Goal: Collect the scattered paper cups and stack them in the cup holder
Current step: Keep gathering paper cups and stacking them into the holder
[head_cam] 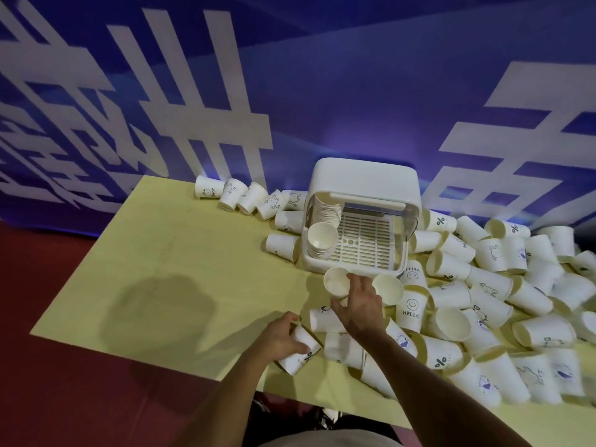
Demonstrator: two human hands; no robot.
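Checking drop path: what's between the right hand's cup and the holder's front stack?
Head view: only the low front wall of the cup holder separates the cup in the right hand from the front stack.

Table (161, 269) left bare; cup heap (503, 301) right

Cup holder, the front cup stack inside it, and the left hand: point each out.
cup holder (362, 179): head view, raised white lid.
front cup stack (322, 239): head view, inside top cup.
left hand (280, 334): head view, its back, gripping a paper cup (300, 359).
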